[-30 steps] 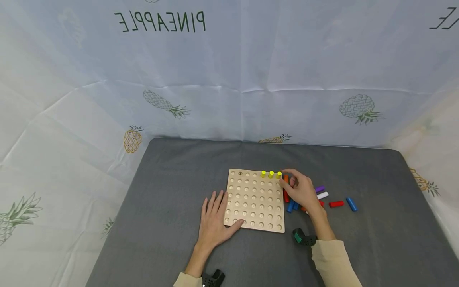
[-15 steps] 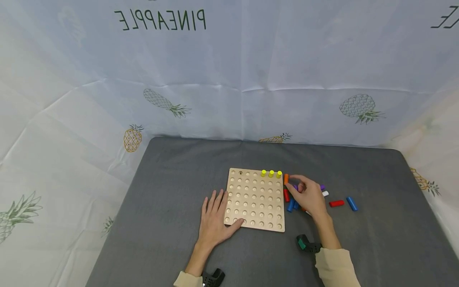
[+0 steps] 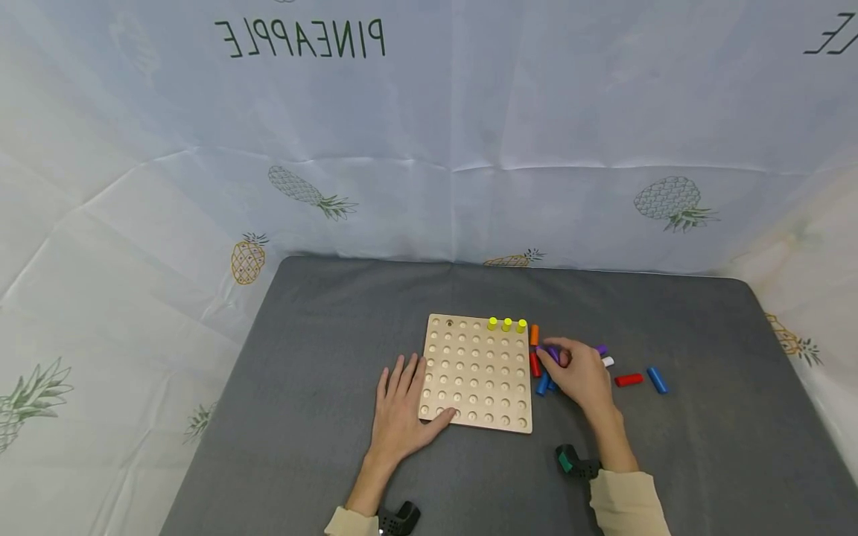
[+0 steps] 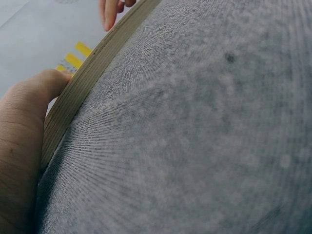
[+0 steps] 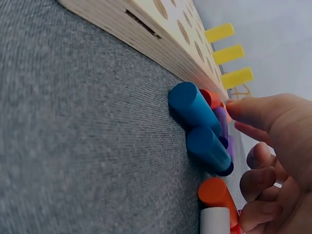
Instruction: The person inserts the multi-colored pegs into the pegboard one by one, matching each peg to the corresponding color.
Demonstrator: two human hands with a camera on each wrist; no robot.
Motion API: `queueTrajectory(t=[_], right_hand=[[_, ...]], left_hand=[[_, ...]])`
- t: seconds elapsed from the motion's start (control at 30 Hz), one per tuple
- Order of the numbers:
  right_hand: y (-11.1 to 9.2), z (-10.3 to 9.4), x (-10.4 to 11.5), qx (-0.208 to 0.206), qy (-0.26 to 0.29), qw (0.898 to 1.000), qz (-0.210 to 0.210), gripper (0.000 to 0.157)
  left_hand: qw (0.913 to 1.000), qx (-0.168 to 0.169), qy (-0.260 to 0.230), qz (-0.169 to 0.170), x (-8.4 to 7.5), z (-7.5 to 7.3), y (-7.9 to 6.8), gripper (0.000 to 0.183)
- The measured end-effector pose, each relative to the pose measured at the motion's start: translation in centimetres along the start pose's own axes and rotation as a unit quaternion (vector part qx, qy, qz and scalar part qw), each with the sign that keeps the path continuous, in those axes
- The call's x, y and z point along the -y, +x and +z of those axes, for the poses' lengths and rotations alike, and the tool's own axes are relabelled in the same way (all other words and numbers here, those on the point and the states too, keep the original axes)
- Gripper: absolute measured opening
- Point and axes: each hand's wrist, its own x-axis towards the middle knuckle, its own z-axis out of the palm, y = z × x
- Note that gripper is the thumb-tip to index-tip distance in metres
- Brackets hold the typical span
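Observation:
A square wooden pegboard with rows of round holes lies on the table. In its far right corner stand three yellow pegs. My left hand rests spread along the board's left side, the thumb over its near edge. Right of the board hovers my right hand, thumb and index finger apart on either side of a purple peg. In the right wrist view, the thumb tip comes close to the purple peg, beside two blue pegs; the other fingers curl loosely.
Along the board's right edge lie an orange peg and a red peg. A white peg shows partly behind the right hand. Farther right are another red peg and a blue peg. A pineapple-print curtain hangs behind the grey table.
My right hand has drawn back from the board's far right corner, toward me and slightly right, uncovering the orange peg and reaching the purple one. The left hand stays put.

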Motion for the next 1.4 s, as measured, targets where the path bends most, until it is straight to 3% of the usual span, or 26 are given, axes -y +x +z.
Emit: queueTrajectory(t=[1.4], right_hand=[[0.9, 0.4, 1.2, 0.007, -0.069, 0.997, 0.023, 0.031]], left_hand=[[1.0000, 0.001, 0.006, -0.002, 0.1, 0.1, 0.0, 0.102]])
